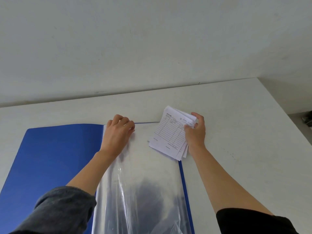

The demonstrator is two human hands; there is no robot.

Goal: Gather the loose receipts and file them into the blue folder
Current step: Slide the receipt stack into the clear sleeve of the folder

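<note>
The blue folder [55, 157] lies open on the white table, its cover spread to the left and clear plastic sleeves [143, 183] on the right side. My left hand [118, 130] pinches the top edge of the uppermost sleeve near the spine. My right hand [195, 132] holds a stack of white lined receipts [168, 134] by its right side, over the top right corner of the sleeves. The stack is slightly fanned and tilted.
The white table [244, 132] meets a white wall [152, 48] just behind the folder. The table's right edge [285, 108] runs diagonally at the far right, with a dark object on the floor beyond it.
</note>
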